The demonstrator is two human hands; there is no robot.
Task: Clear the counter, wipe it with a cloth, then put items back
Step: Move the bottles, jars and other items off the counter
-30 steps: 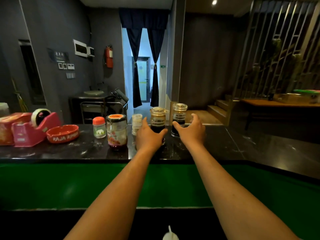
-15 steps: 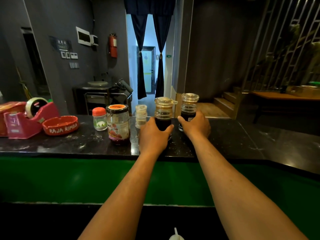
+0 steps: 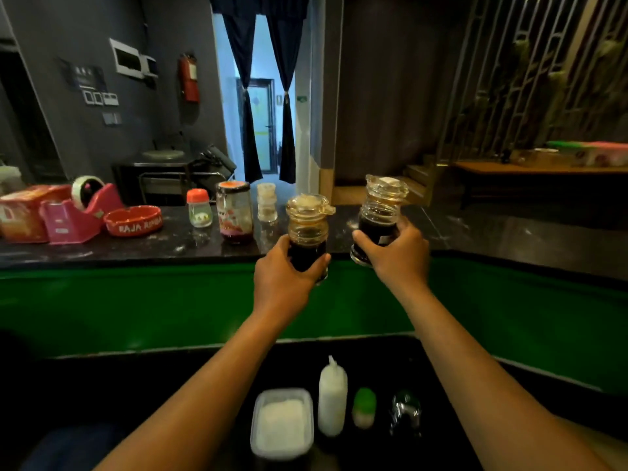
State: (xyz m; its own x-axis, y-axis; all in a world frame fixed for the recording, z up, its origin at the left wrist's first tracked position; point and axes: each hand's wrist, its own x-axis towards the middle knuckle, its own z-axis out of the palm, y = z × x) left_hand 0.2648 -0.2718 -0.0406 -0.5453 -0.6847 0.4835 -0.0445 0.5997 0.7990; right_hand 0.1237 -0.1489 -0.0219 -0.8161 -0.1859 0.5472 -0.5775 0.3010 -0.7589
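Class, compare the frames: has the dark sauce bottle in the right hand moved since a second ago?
Yes. The right hand has lifted the sauce bottle off the black counter and drawn it toward the person; the labelled jar stays put.

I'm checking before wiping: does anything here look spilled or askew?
White specks and smears dust the dark counter. The sauce jar in the right hand tilts; nothing visibly spills from it.

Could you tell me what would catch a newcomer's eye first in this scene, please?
Two glass dispensers of dark sauce, lifted off the black counter: the left hand grips one dispenser and the right hand grips the other dispenser, tilted slightly. On the counter's left end stand a red ashtray and a pink tape dispenser.
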